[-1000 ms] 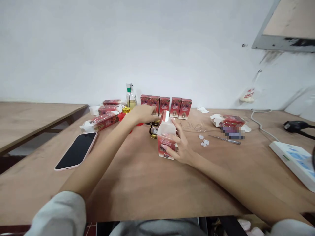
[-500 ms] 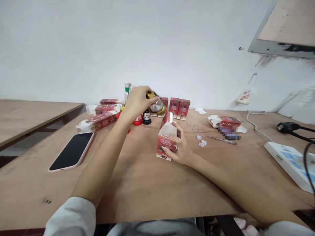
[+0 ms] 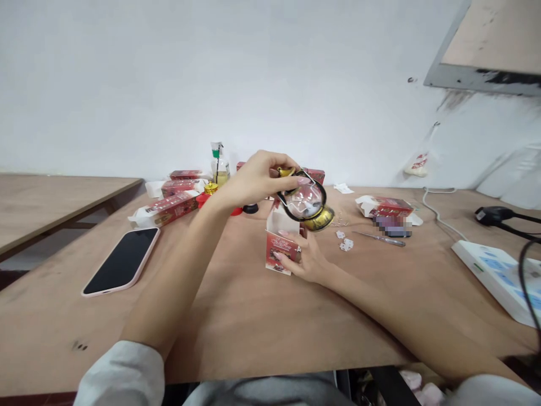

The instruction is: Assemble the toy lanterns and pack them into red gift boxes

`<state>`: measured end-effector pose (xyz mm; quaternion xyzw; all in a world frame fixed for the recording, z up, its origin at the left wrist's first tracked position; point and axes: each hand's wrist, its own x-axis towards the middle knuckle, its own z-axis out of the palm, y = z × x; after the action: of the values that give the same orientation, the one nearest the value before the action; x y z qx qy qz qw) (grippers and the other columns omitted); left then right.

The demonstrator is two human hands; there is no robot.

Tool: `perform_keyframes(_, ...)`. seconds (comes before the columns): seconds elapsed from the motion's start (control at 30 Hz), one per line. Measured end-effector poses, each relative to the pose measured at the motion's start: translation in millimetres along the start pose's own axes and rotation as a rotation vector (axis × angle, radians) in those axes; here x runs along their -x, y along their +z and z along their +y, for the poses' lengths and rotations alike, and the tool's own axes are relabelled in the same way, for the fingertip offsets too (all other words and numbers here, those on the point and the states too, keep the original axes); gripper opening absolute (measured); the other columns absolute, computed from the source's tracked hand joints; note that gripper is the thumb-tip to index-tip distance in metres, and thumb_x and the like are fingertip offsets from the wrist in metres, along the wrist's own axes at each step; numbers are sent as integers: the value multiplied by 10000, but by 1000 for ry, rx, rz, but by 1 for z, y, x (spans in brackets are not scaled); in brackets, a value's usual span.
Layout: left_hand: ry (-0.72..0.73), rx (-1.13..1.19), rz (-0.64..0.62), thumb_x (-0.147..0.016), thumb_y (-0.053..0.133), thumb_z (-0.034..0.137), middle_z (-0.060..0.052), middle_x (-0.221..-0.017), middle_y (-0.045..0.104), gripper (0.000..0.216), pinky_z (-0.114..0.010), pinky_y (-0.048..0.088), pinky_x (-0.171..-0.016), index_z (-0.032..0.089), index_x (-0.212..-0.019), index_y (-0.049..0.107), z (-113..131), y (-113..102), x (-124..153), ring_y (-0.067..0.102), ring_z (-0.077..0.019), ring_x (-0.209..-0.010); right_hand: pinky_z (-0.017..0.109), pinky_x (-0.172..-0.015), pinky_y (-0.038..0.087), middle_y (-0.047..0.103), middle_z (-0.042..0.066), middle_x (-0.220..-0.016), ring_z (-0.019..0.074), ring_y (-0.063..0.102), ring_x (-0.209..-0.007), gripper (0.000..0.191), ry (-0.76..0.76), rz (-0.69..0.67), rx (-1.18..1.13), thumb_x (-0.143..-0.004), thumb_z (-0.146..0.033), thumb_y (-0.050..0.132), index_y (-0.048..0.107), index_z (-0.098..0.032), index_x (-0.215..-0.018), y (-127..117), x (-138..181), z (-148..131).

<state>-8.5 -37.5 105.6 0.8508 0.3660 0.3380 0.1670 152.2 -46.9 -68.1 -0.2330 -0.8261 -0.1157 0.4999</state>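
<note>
- Left hand [image 3: 270, 176]: fingers closed on the top of a black-and-gold lantern [image 3: 307, 204], held tilted above the tabletop [image 3: 253, 327], base pointing right and near.
- Right hand [image 3: 311, 260]: fingers part-curled around a red box [image 3: 276, 256], which stands open at the top.
- The lantern overlaps the box's right side in view; I cannot tell if they touch.
- Step in hand, apparently: bringing lantern to box.
- The next move seems to call for aligning the lantern with the opening, box steady.
</note>
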Motion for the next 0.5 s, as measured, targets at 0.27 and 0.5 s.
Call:
perform_keyframes(0.27, -95, -231, -77, -759, 612, 468, -42, -752, 657, 359, -286, 467, -620, 173, -953, 677, -16, -37, 11, 595, -171, -721, 476, -953, 465, 215, 95, -1450, 289, 381, -1299, 563, 27, -15, -71, -797, -236, 612, 346, -319, -1286, -4, -7, 0)
perform_keyframes(0.5, -42, -313, -176, -765, 584, 491, -35, -816, 661, 379, -284, 432, -650, 186, -971, 676, -6, -30, 12, 584, -167, -734, 497, -998, 433, 166, 90, -1462, 289, 331, -1339, 573, 24, -7, -70, -788, -233, 619, 345, -319, -1284, -3, -6, 1)
